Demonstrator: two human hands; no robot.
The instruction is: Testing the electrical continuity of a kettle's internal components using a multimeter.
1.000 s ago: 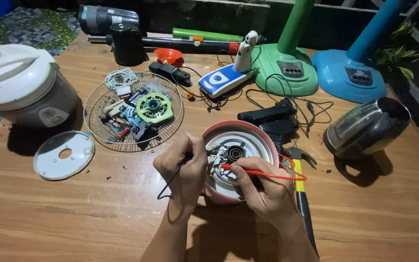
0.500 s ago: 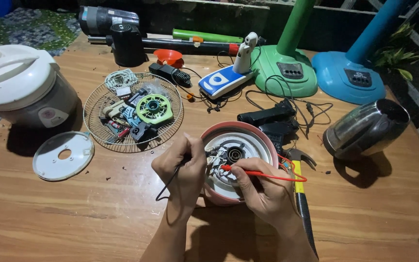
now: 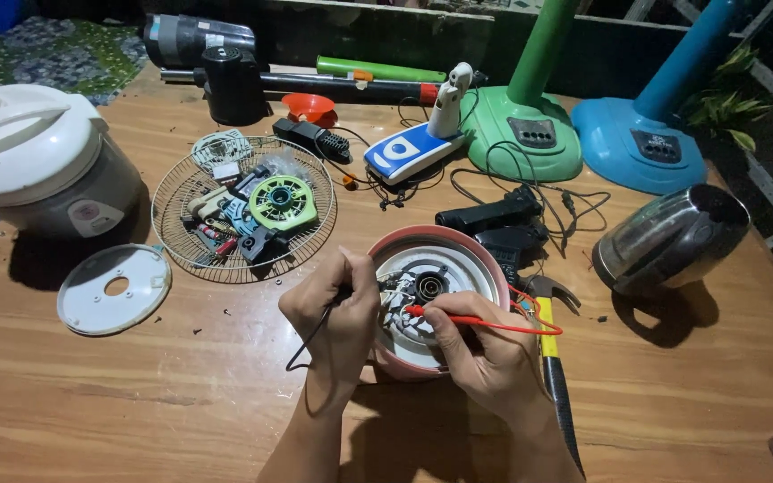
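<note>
Both hands work over the round pink-rimmed appliance base (image 3: 436, 304), which lies near centre of the desk (image 3: 136, 402) with its white underside facing up. Left hand (image 3: 333, 313) is closed narrowly on a black probe (image 3: 344, 293), its black lead (image 3: 308, 340) looping toward the near left. Right hand (image 3: 476, 344) pinches a red probe (image 3: 458, 318); long axis runs left-right, tip pointing left onto the wiring beside the central hub, red lead trailing right. Against the frame half a second back: no visible change in hands, probes or base.

Surroundings, largest first: white rice cooker (image 3: 38, 161) at far left edge; green fan base (image 3: 521, 134) and blue fan base (image 3: 641, 148) far right; steel kettle (image 3: 673, 237) on its side at right; wire fan guard (image 3: 181, 192) holding small parts, just left of the base; white round plate (image 3: 114, 291) near left; yellow-handled hammer (image 3: 552, 376) touching the right wrist area. Open wood lies near left and near right.
</note>
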